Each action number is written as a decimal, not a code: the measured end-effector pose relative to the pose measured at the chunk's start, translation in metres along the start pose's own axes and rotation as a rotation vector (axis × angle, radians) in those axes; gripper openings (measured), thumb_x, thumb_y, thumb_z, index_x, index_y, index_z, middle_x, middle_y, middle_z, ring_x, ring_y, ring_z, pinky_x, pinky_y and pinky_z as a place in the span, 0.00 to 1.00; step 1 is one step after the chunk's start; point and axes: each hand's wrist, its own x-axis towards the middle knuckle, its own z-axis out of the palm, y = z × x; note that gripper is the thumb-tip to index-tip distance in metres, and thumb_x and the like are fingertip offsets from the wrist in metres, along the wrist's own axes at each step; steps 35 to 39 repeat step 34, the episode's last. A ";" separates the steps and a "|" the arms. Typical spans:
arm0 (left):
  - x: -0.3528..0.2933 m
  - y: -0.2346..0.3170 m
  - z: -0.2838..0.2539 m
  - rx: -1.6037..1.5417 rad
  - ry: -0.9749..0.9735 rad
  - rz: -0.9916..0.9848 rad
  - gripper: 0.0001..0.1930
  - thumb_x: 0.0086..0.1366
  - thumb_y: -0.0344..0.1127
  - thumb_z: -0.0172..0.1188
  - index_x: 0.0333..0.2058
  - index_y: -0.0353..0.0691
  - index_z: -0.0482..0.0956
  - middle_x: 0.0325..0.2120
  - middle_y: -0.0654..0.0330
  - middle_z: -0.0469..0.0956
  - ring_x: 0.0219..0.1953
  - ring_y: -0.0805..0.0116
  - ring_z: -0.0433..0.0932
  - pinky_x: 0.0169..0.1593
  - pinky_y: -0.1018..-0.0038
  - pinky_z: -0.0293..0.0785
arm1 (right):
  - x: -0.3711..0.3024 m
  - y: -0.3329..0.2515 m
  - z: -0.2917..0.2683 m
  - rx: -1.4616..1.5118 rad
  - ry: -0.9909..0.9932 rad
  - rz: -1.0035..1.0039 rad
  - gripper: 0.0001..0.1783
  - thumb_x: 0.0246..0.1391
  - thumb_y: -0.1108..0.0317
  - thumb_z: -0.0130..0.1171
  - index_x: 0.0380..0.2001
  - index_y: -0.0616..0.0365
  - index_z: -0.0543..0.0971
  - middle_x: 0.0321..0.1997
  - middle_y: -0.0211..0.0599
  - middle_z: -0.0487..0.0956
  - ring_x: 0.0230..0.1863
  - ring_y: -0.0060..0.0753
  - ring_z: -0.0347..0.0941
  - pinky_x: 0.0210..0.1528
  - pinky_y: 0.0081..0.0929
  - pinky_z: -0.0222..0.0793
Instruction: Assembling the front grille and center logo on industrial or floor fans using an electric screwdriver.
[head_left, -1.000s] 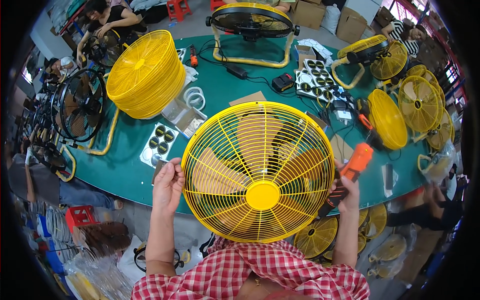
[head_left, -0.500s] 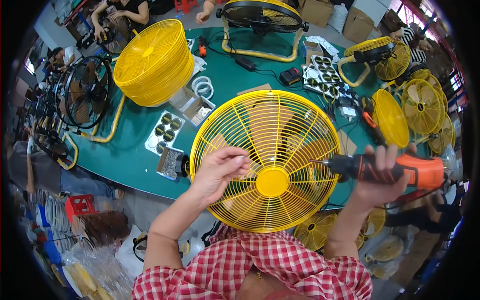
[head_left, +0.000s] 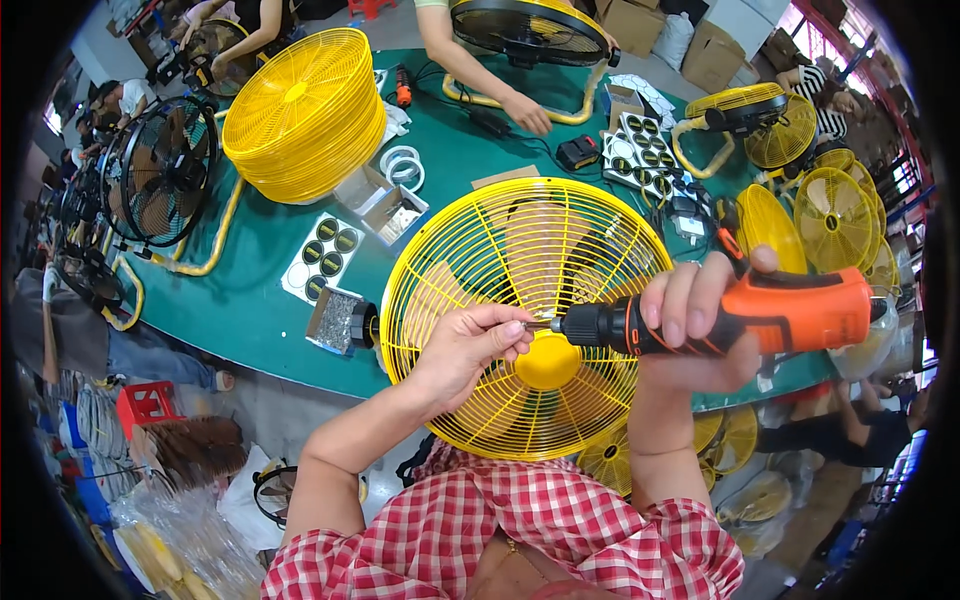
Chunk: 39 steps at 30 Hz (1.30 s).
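Observation:
A round fan with a yellow wire grille (head_left: 547, 362) and brown blades lies in front of me at the table's near edge. Above the grille, my right hand (head_left: 695, 320) grips an orange and black cordless screwdriver (head_left: 800, 312), its bit pointing left. My left hand (head_left: 465, 350) is closed in a pinch at the bit's tip, on what looks like a small screw, mostly hidden by the fingertips. Left of the fan stands an open box of small metal screws (head_left: 342, 322), beside a black knob (head_left: 368, 325) on the fan's side.
On the green table (head_left: 240, 310) are a tall stack of yellow grilles (head_left: 305, 120), a sheet of round stickers (head_left: 322, 258), white rings (head_left: 402, 167) and a black battery (head_left: 577, 152). A co-worker's hand (head_left: 525, 112) reaches in from the far side, by another fan (head_left: 530, 35).
The screwdriver has moved left, bringing its bit to my left fingertips. My left hand has shifted slightly right. A co-worker's arm has reached in over the table's far side.

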 end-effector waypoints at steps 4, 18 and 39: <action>0.003 0.008 -0.005 -0.034 -0.018 -0.095 0.10 0.60 0.30 0.55 0.39 0.33 0.75 0.30 0.58 0.77 0.32 0.74 0.75 0.35 0.83 0.72 | 0.015 0.008 -0.014 0.054 -0.257 -0.072 0.30 0.52 0.61 0.53 0.56 0.57 0.59 0.23 0.31 0.69 0.20 0.23 0.67 0.27 0.25 0.67; 0.138 0.087 -0.010 1.248 -0.195 0.810 0.09 0.52 0.28 0.60 0.34 0.43 0.81 0.22 0.62 0.65 0.26 0.70 0.67 0.30 0.77 0.64 | 0.051 0.045 -0.040 -0.354 -0.161 -0.306 0.34 0.48 0.65 0.60 0.54 0.52 0.54 0.27 0.38 0.70 0.26 0.34 0.68 0.32 0.35 0.67; 0.172 0.104 -0.031 1.598 -0.398 0.223 0.35 0.46 0.57 0.64 0.49 0.41 0.73 0.33 0.52 0.68 0.41 0.62 0.71 0.43 0.71 0.66 | 0.063 0.086 -0.075 -0.572 -0.358 -0.304 0.30 0.49 0.70 0.58 0.52 0.55 0.54 0.28 0.40 0.72 0.28 0.31 0.71 0.35 0.33 0.71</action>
